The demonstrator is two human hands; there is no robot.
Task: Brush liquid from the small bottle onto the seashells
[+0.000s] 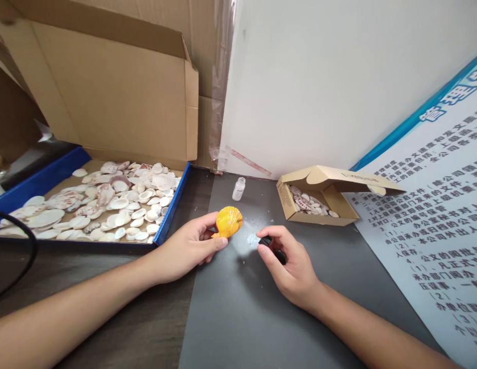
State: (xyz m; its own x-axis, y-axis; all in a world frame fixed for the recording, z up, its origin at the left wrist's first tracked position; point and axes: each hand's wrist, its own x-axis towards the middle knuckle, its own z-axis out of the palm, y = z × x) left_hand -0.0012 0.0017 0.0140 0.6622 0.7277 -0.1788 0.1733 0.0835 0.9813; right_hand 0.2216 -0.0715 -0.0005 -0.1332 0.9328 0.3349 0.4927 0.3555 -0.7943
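Note:
A yellow-orange scallop shell (230,221) is pinched between the thumb and fingers of my left hand (198,238), raised over the dark grey mat. My right hand (290,264) is closed around a small black object (265,240); its blunt end pokes out between thumb and forefinger, and the rest is mostly hidden, so its kind is unclear. The two hands are apart, with the black object pointing toward the shell. Between them, pale whitish bits (253,239) lie scattered on the mat. Behind the shell stands a small clear, uncapped glass bottle (239,189) with a white label.
On the left, an open box with a blue rim (173,205) holds many loose shells (119,205). A smaller cardboard box (319,220), lid up, contains more shells at the back right. A printed poster (434,230) lines the right side; a black cable (33,246) curves at far left.

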